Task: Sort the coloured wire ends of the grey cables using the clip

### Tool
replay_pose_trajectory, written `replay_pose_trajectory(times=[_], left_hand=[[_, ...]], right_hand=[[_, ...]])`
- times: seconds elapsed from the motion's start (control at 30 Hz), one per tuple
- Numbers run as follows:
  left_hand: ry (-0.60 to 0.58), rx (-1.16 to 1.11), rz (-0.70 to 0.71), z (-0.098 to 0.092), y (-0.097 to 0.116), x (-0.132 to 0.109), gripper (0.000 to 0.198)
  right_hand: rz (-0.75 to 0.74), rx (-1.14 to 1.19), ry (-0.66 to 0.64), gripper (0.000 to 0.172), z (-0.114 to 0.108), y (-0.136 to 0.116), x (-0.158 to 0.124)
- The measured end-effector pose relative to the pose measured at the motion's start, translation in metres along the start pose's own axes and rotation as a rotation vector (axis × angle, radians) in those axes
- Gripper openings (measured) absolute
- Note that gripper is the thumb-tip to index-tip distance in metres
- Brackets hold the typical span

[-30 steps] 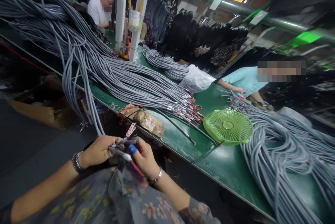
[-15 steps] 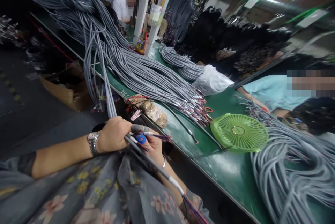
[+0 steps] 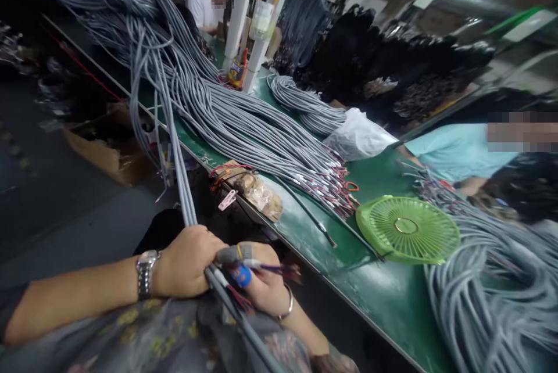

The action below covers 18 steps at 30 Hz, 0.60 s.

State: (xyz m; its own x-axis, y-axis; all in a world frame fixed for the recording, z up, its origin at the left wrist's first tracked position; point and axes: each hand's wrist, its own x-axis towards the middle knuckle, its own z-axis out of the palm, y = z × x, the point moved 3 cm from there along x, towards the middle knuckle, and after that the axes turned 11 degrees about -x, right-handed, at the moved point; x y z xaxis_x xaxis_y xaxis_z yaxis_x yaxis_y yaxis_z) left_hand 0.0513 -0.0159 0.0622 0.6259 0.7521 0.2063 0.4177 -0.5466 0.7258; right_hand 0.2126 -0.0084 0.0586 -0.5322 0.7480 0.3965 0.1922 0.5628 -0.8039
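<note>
Several grey cables (image 3: pixel 181 169) run down from the large bundle on the bench into my left hand (image 3: pixel 190 261), which is closed around them. Close beside it, my right hand (image 3: pixel 261 280) grips cable ends, with a grey finger cover and a blue band on its fingers. Stripped wire ends (image 3: pixel 279 270) in red and dark colours stick out past the right fingers. A thicker grey cable length (image 3: pixel 253 332) passes below both hands toward my lap. The fingers hide exactly where the cables are pinched.
On the green bench (image 3: pixel 379 297) lie a big cable bundle (image 3: pixel 244 123), a green fan (image 3: pixel 407 228), a plastic bag (image 3: pixel 360 135) and coiled cables (image 3: pixel 492 297). A cardboard box (image 3: pixel 108 146) is on the floor. Co-workers sit across the bench.
Both hands have come lower in view, drawing the held cables down with them. The lower cable's white-banded end has dropped out of sight.
</note>
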Motion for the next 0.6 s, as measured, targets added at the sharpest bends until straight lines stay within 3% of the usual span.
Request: replay_pose_trajectory(times=[0.13, 0.23, 0.37, 0.43, 0.5, 0.6], left_hand=[[0.013, -0.220, -0.243, 0.008, -0.059, -0.018, 0.035], [0.050, -0.509, -0.364, 0.005, -0.086, -0.031, 0.043], [0.487, -0.822, -0.579, -0.014, -0.102, -0.036, 0.045], [0.625, -0.895, -0.622, -0.022, -0.101, -0.032, 0.049], [0.601, -0.897, -0.598, -0.025, -0.096, -0.023, 0.047], [0.454, -0.857, -0.554, -0.022, -0.087, -0.010, 0.033]], right_hand=[[0.114, 0.125, -0.080, 0.051, 0.034, 0.033, 0.019], [0.197, 0.156, -0.148, 0.060, 0.054, 0.059, 0.027], [0.305, 0.205, -0.179, 0.062, 0.066, 0.083, 0.033], [0.378, 0.270, -0.197, 0.062, 0.072, 0.090, 0.033], [0.479, 0.324, -0.213, 0.063, 0.078, 0.095, 0.031], [0.606, 0.369, -0.260, 0.060, 0.086, 0.099, 0.028]])
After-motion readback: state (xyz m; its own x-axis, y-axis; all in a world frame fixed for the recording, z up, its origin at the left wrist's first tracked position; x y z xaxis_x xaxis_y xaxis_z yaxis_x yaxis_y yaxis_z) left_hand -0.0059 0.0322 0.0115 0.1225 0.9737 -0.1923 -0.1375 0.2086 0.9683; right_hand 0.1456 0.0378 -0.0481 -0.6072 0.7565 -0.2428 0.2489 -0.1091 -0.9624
